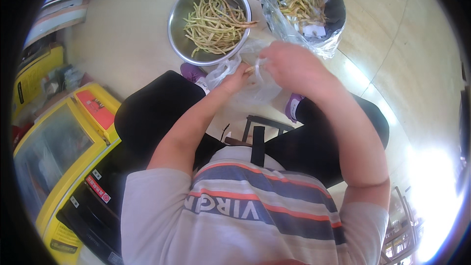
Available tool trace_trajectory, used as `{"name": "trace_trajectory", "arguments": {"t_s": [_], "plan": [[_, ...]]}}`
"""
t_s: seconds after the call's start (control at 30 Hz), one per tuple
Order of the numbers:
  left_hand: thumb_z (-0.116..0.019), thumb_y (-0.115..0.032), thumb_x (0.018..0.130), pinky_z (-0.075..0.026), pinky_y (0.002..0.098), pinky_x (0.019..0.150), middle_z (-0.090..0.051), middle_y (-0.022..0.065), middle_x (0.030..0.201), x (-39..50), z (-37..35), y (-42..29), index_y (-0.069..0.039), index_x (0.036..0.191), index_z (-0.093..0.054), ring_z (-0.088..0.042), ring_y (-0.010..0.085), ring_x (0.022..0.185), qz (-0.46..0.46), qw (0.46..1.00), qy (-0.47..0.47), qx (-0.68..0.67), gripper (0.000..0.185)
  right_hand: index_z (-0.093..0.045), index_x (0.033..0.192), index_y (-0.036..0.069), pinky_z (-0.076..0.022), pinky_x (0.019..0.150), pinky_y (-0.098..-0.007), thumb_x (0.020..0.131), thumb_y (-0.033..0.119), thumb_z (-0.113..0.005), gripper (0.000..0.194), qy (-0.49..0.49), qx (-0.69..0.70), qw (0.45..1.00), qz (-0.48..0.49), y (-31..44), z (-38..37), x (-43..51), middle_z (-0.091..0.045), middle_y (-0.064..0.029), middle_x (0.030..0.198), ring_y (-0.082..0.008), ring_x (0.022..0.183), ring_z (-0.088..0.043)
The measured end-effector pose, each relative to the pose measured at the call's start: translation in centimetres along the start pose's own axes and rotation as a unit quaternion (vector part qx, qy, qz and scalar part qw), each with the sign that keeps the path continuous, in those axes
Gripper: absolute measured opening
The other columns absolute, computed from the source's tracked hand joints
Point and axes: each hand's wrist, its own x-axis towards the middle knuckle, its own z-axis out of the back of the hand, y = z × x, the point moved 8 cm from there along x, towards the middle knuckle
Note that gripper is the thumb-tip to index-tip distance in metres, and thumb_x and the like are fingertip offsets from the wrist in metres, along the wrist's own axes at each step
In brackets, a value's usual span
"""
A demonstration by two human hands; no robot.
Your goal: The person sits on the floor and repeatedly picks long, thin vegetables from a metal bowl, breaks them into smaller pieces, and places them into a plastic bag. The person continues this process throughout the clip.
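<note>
My left hand [237, 78] is over a translucent plastic bag [263, 90] between my shins. A short piece of pale bean pod [250, 69] sticks out from its fingertips. Close by on the right, my right hand [285, 62] is raised with bent fingers, next to a loop of the bag. Its fingertips are partly hidden and blurred, so what they hold is unclear. Beyond my left hand stands a steel basin [176, 38] with a pile of long green-yellow bean pods [217, 25]. One browner pod pokes over the basin's right rim.
A dark bin [340, 11] lined with clear plastic holds bean scraps [301, 3] and paper. Tiled floor [132, 18] lies around. A yellow-framed glass-topped cabinet [73, 129] stands at my left, bearing writing. My purple shoes [192, 72] flank the bag. Chairs [399, 228] are at lower right.
</note>
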Motion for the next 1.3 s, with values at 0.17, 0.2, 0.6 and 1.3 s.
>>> {"name": "trace_trajectory", "arguments": {"t_s": [0.17, 0.2, 0.6, 1.3], "plan": [[-0.054, -0.016, 0.086, -0.043, 0.0285, 0.072, -0.058, 0.0063, 0.085, -3.3, 6.1, -5.9, -0.005, 0.098, -0.055, -0.054, 0.0157, 0.079, -0.045, 0.995, 0.016, -0.083, 0.016, -0.060, 0.102, 0.006, -0.0452, 0.081, -0.0393, 0.078, 0.017, -0.055, 0.026, 0.239, -0.108, 0.962, -0.074, -2.1, -5.9, 0.2, -0.059, -0.0132, 0.098, -0.0310, 0.094, -0.056], [-0.053, -0.016, 0.086, -0.043, 0.0275, 0.071, -0.057, 0.0051, 0.085, -4.1, 7.2, -7.1, -0.005, 0.097, -0.055, -0.053, 0.0141, 0.078, -0.061, 0.994, 0.027, -0.088, 0.016, -0.059, 0.105, 0.006, -0.0447, 0.083, -0.0389, 0.078, 0.017, -0.055, 0.029, 0.257, -0.119, 0.956, -0.078, -2.5, -6.2, 0.1, -0.058, -0.0132, 0.101, -0.0309, 0.097, -0.055], [-0.045, -0.030, 0.094, -0.035, 0.0204, 0.058, -0.045, -0.0018, 0.073, -14.2, 18.9, -18.4, -0.005, 0.091, -0.051, -0.038, 0.0060, 0.063, -0.232, 0.919, 0.024, -0.317, 0.026, -0.061, 0.104, 0.004, -0.0452, 0.083, -0.0376, 0.071, 0.027, -0.067, 0.041, 0.416, -0.190, 0.889, -0.041, -4.2, -11.0, -2.2, -0.061, -0.0144, 0.102, -0.0309, 0.096, -0.057], [-0.047, -0.017, 0.090, -0.038, 0.0208, 0.056, -0.052, -0.0014, 0.074, -9.0, 18.7, -26.4, -0.002, 0.104, -0.052, -0.046, 0.0052, 0.063, -0.169, 0.973, 0.062, -0.143, 0.021, -0.063, 0.091, 0.002, -0.0448, 0.065, -0.0382, 0.071, 0.005, -0.061, 0.020, -0.304, 0.101, 0.901, 0.293, 5.4, 12.2, -3.1, -0.060, -0.0117, 0.073, -0.0298, 0.071, -0.057]]}}
